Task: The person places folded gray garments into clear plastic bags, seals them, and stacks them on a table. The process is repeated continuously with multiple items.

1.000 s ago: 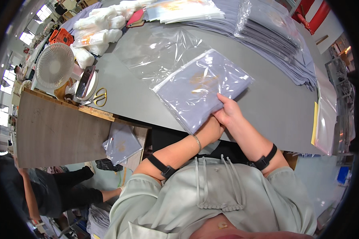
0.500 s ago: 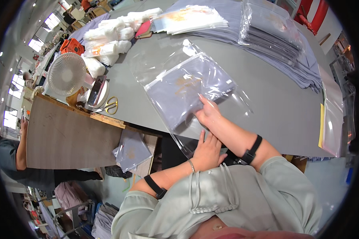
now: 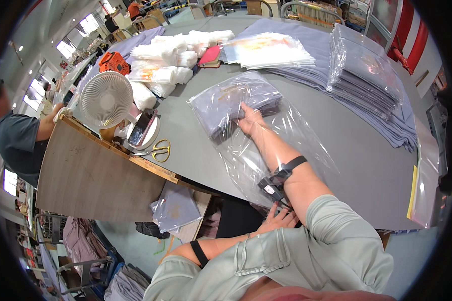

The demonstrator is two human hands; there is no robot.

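Observation:
My right hand [image 3: 251, 120] reaches inside a clear plastic bag [image 3: 304, 143], its thumb on top of a folded grey-lavender cloth item [image 3: 258, 93] and its fingers hidden beneath. The folded cloth lies in the far end of the bag, a gold print showing through. Loose film wraps my right forearm almost to the elbow. Close to my body, my left hand [image 3: 278, 219] rests at the bag's near edge under the right forearm, fingers spread. Whether its thumb pinches the film I cannot tell.
Bagged grey cloth is stacked [image 3: 364, 75] at far right, beside flat printed bags [image 3: 276, 50]. White bundles [image 3: 163, 60], a fan [image 3: 106, 99], a phone [image 3: 142, 128] and gold-handled scissors [image 3: 160, 150] line the left. A packed piece [image 3: 176, 208] lies below the table edge. A co-worker [image 3: 20, 135] stands left.
My right hand has pushed farther from my body with the folded cloth, and more of my forearm is inside the bag. The view has shifted, and the co-worker's arm has moved.

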